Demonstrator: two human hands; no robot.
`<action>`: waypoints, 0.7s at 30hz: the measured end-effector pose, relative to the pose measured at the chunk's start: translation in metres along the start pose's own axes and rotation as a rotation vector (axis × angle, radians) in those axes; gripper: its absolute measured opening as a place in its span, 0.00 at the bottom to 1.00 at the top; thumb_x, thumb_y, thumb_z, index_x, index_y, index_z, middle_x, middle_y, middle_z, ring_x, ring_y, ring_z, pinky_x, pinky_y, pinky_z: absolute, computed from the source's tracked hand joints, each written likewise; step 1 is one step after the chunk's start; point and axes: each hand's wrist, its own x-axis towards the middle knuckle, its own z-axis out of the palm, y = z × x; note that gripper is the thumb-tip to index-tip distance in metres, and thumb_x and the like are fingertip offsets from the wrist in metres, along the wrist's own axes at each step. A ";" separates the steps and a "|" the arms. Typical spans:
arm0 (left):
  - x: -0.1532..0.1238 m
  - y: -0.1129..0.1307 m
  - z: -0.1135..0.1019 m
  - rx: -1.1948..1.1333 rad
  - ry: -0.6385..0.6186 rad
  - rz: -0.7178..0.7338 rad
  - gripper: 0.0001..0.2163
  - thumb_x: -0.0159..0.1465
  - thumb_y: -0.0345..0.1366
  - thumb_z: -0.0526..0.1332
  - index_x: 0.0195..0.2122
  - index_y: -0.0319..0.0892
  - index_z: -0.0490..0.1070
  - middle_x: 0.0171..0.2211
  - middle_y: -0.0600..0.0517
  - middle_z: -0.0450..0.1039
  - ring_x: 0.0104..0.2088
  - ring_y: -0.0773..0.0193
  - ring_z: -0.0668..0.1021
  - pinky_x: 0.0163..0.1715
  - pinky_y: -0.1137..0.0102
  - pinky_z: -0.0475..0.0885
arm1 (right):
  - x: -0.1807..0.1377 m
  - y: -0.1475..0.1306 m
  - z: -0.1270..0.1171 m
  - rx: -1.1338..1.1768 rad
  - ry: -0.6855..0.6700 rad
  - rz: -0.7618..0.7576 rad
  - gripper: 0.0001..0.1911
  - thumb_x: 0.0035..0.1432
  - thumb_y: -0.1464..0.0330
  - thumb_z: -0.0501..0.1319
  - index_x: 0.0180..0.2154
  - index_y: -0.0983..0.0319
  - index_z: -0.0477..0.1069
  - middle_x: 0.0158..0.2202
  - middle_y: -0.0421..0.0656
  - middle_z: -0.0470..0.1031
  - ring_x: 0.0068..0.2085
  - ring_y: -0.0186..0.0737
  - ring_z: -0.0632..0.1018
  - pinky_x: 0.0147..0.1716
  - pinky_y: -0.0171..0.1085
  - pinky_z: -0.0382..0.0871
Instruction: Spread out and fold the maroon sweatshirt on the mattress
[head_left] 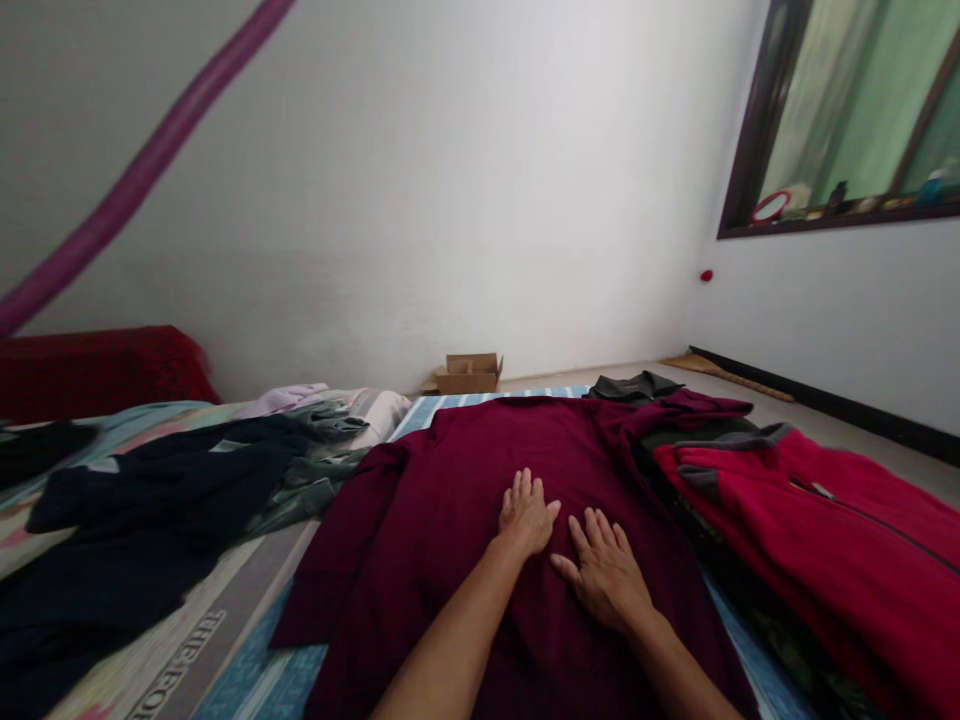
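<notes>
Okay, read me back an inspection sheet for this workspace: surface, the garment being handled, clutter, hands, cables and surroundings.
Surface: blue patterned sheet, mostly covered; lettered cloth to the left.
Job's things: maroon top, spread out, with some creases; its left-side sleeve lies outstretched.
Clutter: navy garment to the left; red zip jacket to the right; dark grey garment beyond.
Hands: left hand and right hand rest palm-down on the maroon top, apart, gripping nothing.
Cables: none certain; a blurred purple strip crosses the upper left, nature unclear.
Surroundings: white wall, open cardboard box, window at upper right.
</notes>
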 end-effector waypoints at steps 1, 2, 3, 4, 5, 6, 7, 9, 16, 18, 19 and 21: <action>0.004 0.000 0.005 0.005 0.001 0.002 0.31 0.64 0.48 0.39 0.63 0.32 0.46 0.65 0.40 0.37 0.64 0.53 0.42 0.60 0.57 0.44 | 0.000 0.000 0.000 0.002 0.003 -0.001 0.41 0.58 0.44 0.35 0.62 0.64 0.49 0.64 0.54 0.45 0.64 0.50 0.45 0.60 0.49 0.36; 0.007 0.001 0.009 0.013 0.001 0.000 0.31 0.64 0.49 0.39 0.63 0.32 0.46 0.65 0.41 0.37 0.64 0.53 0.42 0.60 0.57 0.43 | 0.000 0.000 0.000 0.004 0.003 0.000 0.41 0.58 0.44 0.35 0.62 0.64 0.49 0.64 0.54 0.45 0.65 0.50 0.45 0.60 0.49 0.36; 0.009 0.000 0.013 0.021 0.002 -0.005 0.32 0.64 0.50 0.38 0.63 0.33 0.46 0.65 0.41 0.37 0.64 0.53 0.41 0.60 0.56 0.42 | 0.001 0.000 0.000 0.007 0.001 -0.001 0.41 0.58 0.44 0.35 0.62 0.64 0.49 0.64 0.54 0.45 0.65 0.50 0.45 0.60 0.49 0.36; 0.010 0.000 0.017 0.029 0.001 -0.011 0.32 0.64 0.51 0.38 0.64 0.33 0.46 0.65 0.41 0.37 0.64 0.53 0.41 0.60 0.56 0.42 | 0.001 0.001 0.001 0.009 0.000 -0.001 0.41 0.58 0.44 0.36 0.62 0.64 0.48 0.64 0.53 0.45 0.65 0.50 0.45 0.60 0.49 0.36; 0.011 0.000 0.019 0.036 -0.001 -0.017 0.33 0.63 0.51 0.38 0.64 0.34 0.46 0.65 0.42 0.37 0.64 0.53 0.41 0.60 0.55 0.42 | 0.001 0.001 0.001 0.011 -0.003 -0.001 0.41 0.58 0.44 0.36 0.62 0.64 0.48 0.64 0.53 0.44 0.65 0.50 0.45 0.60 0.49 0.36; 0.011 -0.001 0.020 0.042 0.000 -0.017 0.33 0.63 0.52 0.38 0.64 0.34 0.45 0.65 0.42 0.37 0.64 0.53 0.41 0.60 0.55 0.41 | 0.002 0.001 0.001 0.013 -0.007 0.001 0.41 0.58 0.44 0.36 0.62 0.64 0.48 0.64 0.53 0.44 0.65 0.50 0.45 0.60 0.49 0.36; 0.011 -0.001 0.021 0.045 0.000 -0.016 0.33 0.63 0.52 0.38 0.64 0.34 0.45 0.65 0.42 0.37 0.64 0.53 0.41 0.60 0.55 0.42 | 0.002 0.001 0.001 0.015 -0.011 0.003 0.41 0.58 0.44 0.36 0.62 0.64 0.48 0.64 0.54 0.44 0.65 0.50 0.45 0.60 0.49 0.36; 0.011 -0.001 0.021 0.051 0.007 -0.010 0.33 0.63 0.52 0.38 0.64 0.34 0.46 0.65 0.42 0.37 0.64 0.53 0.41 0.60 0.55 0.42 | 0.002 0.001 0.001 0.018 -0.010 0.003 0.41 0.58 0.44 0.36 0.62 0.64 0.48 0.64 0.54 0.44 0.65 0.50 0.44 0.60 0.49 0.36; 0.010 -0.002 0.020 0.067 0.037 0.000 0.33 0.63 0.52 0.38 0.63 0.34 0.47 0.65 0.41 0.39 0.64 0.54 0.43 0.60 0.56 0.43 | 0.004 0.000 0.001 0.024 -0.008 0.009 0.41 0.58 0.44 0.37 0.62 0.64 0.49 0.64 0.54 0.44 0.65 0.50 0.44 0.60 0.49 0.36; 0.010 -0.002 0.020 0.072 0.037 -0.001 0.33 0.63 0.52 0.38 0.63 0.34 0.47 0.65 0.42 0.39 0.64 0.53 0.44 0.60 0.56 0.44 | 0.004 0.000 0.001 0.025 -0.007 0.010 0.41 0.58 0.44 0.37 0.62 0.64 0.49 0.64 0.54 0.44 0.65 0.50 0.44 0.60 0.49 0.36; 0.010 -0.002 0.020 0.074 0.035 -0.003 0.33 0.63 0.52 0.38 0.63 0.34 0.47 0.65 0.42 0.39 0.64 0.53 0.44 0.60 0.55 0.44 | 0.004 0.000 0.001 0.026 -0.005 0.008 0.41 0.58 0.44 0.37 0.62 0.64 0.49 0.64 0.54 0.45 0.65 0.50 0.45 0.60 0.49 0.36; 0.010 -0.002 0.020 0.076 0.036 -0.010 0.33 0.63 0.52 0.38 0.63 0.35 0.47 0.65 0.42 0.39 0.64 0.53 0.44 0.60 0.55 0.44 | 0.004 0.000 0.001 0.031 -0.001 0.002 0.41 0.58 0.44 0.36 0.62 0.64 0.50 0.64 0.54 0.45 0.64 0.50 0.45 0.60 0.49 0.36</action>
